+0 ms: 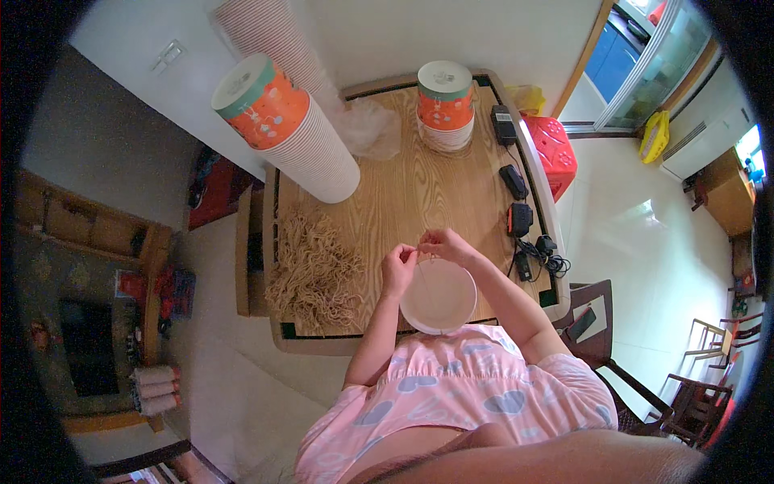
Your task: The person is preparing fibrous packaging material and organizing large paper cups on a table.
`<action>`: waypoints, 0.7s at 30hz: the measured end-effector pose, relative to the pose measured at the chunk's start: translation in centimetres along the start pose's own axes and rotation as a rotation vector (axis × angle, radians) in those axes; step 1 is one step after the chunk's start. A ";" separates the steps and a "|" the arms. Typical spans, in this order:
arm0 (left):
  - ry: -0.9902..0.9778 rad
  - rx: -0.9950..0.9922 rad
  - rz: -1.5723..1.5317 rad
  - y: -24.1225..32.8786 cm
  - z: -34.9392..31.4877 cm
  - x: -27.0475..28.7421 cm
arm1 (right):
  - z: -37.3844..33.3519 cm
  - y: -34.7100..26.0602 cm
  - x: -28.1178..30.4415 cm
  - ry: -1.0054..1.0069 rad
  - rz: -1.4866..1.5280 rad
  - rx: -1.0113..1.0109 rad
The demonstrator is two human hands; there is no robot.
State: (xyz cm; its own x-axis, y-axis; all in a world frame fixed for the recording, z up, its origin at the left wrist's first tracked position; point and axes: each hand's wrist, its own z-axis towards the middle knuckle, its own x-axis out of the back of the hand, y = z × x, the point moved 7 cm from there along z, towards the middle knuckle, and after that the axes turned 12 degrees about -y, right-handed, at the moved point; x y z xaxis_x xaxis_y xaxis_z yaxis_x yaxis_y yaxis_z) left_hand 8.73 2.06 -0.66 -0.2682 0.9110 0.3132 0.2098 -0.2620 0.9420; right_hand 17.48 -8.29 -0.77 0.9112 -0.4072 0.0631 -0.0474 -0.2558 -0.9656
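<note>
A white round paper bucket (439, 300) stands at the table's near edge against my body, its open mouth facing up. At its far rim my left hand (398, 269) and my right hand (447, 247) are close together, fingertips pinched. A thin tan string (425, 278) runs from the fingers across the bucket's mouth; both hands appear to pinch it, though its ends are hard to make out. Left of my left hand lies a tangled heap of tan strings (316, 274) on the wooden table (387, 194).
A tall, leaning stack of paper buckets (310, 149), topped by an orange and green one, stands far left. A shorter stack (445, 113) is at the back. Black adapters and cables (522, 219) line the right edge. Beyond it sits a red stool (551, 153); clear plastic (371, 129) lies behind.
</note>
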 end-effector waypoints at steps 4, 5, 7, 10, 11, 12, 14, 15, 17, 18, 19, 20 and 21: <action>0.023 -0.012 -0.036 -0.9 -0.3 0.3 | -0.3 0.4 0.5 -0.021 0.037 -0.017; 0.055 0.008 -0.108 -1.4 -0.7 0.5 | -0.6 0.7 0.8 -0.016 0.037 -0.075; 0.073 0.010 -0.205 -2.2 -1.2 1.0 | -1.1 1.2 0.9 -0.042 0.099 -0.129; 0.051 0.023 -0.230 -2.6 -1.4 1.3 | -1.5 3.5 1.1 -0.061 0.100 -0.202; -0.011 0.006 -0.228 -2.0 -1.1 0.7 | -1.5 4.7 1.4 -0.055 0.039 -0.222; -0.057 -0.003 -0.226 -1.9 -1.3 0.6 | -1.6 4.4 1.1 -0.063 0.039 -0.222; -0.074 -0.013 -0.185 -1.4 -0.8 0.5 | -1.8 3.9 0.1 -0.103 0.179 -0.217; -0.101 -0.032 -0.144 -1.0 -0.3 0.1 | -1.8 4.1 0.0 -0.103 0.177 -0.215; -0.176 -0.059 -0.075 -0.4 0.5 -0.8 | -1.8 4.2 -0.4 -0.117 0.164 -0.171; -0.253 -0.082 -0.005 0.0 0.9 -1.5 | -2.0 4.0 -0.4 -0.115 0.163 -0.170; -0.254 -0.085 -0.006 0.2 1.0 -1.5 | -2.1 3.7 -0.5 -0.105 0.145 -0.145; -0.324 0.009 0.048 -0.3 1.0 -1.8 | -2.3 3.4 -0.4 -0.095 0.127 -0.120; -0.395 0.103 0.104 -0.8 0.9 -2.2 | -2.4 3.6 -0.4 -0.090 0.127 -0.119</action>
State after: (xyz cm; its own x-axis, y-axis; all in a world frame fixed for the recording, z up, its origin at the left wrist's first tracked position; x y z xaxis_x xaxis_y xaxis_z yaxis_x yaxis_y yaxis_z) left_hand 9.97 0.56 -2.19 0.1359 0.9386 0.3172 0.3146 -0.3445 0.8845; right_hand 15.93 -11.18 -3.63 0.9274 -0.3643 -0.0852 -0.2075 -0.3111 -0.9274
